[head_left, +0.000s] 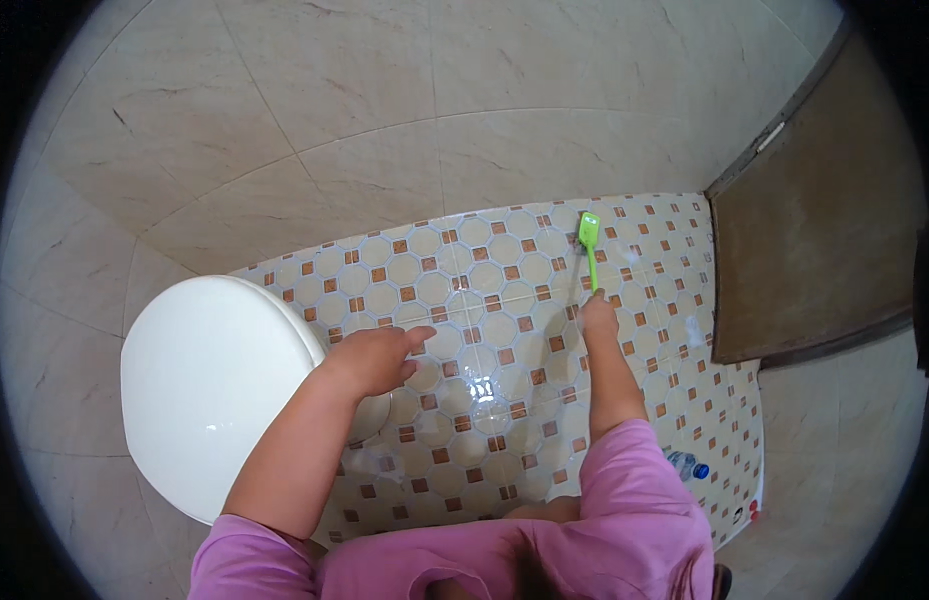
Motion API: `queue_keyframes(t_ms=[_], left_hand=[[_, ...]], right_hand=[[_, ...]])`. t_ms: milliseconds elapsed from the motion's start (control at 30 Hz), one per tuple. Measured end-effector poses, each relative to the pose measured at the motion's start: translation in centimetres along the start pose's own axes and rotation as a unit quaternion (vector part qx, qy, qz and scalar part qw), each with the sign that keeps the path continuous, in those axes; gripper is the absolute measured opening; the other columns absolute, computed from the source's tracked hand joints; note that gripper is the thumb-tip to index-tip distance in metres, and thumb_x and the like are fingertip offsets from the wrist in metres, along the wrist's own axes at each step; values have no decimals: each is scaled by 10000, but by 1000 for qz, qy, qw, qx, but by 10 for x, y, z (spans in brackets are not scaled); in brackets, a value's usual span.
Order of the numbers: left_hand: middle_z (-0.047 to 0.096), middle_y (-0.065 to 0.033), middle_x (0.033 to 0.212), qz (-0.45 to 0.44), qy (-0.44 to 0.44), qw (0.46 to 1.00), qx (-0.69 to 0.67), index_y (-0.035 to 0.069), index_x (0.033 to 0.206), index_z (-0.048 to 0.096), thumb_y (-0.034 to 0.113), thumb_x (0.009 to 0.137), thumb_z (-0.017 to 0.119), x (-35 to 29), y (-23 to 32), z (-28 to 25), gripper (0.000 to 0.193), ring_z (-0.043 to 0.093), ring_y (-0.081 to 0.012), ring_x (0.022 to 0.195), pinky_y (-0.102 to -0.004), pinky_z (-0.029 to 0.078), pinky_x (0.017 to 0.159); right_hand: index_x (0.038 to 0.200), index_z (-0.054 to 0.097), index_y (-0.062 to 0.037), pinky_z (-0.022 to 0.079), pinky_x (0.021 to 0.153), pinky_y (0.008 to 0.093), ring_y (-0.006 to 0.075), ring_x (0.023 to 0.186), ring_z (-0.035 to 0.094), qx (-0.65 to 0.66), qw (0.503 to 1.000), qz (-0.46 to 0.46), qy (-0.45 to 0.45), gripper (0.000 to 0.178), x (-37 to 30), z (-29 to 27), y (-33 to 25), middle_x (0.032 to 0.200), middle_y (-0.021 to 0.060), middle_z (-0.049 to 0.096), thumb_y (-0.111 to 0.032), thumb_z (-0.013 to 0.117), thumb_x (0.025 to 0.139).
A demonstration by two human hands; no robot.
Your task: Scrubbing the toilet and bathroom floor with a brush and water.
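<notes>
My right hand (600, 312) is closed round the handle end of a bright green long-handled brush (589, 232). Its head points away from me, near the foot of the far wall, over the patterned tile floor (500, 328). The underside of the head is hidden, so contact with the floor is hard to tell. My left hand (377, 360) hangs beside the toilet with nothing in it, a finger stretched out and the others partly bent. The white toilet lid (217, 390) is down, just left of that hand.
A brown door (820, 200) stands at the right. Near my right sleeve lies a clear plastic bottle with a blue cap (701, 471). Small red items (754, 510) sit by the right wall. Wet, shiny patches (482, 390) show on the floor. Beige tiled wall (365, 150) runs along the far side.
</notes>
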State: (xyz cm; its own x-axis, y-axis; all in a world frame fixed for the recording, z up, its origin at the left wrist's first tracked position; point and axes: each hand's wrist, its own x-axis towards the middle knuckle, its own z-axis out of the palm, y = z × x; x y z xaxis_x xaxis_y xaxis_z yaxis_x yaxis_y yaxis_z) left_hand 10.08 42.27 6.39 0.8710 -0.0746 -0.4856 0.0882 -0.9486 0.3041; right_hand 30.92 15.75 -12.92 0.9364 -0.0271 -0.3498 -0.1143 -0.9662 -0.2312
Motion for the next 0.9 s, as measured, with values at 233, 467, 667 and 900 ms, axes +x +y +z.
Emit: queue_keyframes(t_ms=[233, 467, 667, 900], left_hand=[[515, -148, 997, 8, -36, 999, -40, 165, 1203, 320, 206, 765, 495, -6, -1, 3, 474, 494, -299, 918, -374, 406, 766], [509, -156, 1008, 49, -37, 996, -71, 169, 1208, 314, 223, 758, 510, -10, -7, 3, 494, 485, -299, 933, -371, 395, 779], [513, -155, 1002, 48, -55, 996, -59, 151, 1211, 308, 229, 758, 516, -1, -5, 7, 505, 490, -294, 923, -363, 394, 776], [521, -161, 989, 36, -57, 995, -68, 123, 1213, 302, 215, 751, 529, -9, 1, 2, 523, 501, -295, 908, -365, 394, 771]], right_hand=[[1134, 330, -49, 448, 573, 453, 327, 700, 574, -196, 938, -252, -132, 357, -113, 33, 49, 780, 196, 572, -233, 288, 830], [942, 428, -24, 445, 600, 453, 324, 681, 578, -149, 973, -160, -74, 292, -152, 46, 53, 742, 182, 583, -255, 305, 815], [910, 464, -18, 458, 578, 442, 318, 684, 584, -98, 994, 50, 9, 290, -129, 16, 137, 779, 164, 591, -244, 315, 807], [915, 421, -10, 447, 623, 448, 331, 696, 579, -164, 962, -140, -166, 300, -226, 42, 129, 801, 189, 584, -261, 286, 817]])
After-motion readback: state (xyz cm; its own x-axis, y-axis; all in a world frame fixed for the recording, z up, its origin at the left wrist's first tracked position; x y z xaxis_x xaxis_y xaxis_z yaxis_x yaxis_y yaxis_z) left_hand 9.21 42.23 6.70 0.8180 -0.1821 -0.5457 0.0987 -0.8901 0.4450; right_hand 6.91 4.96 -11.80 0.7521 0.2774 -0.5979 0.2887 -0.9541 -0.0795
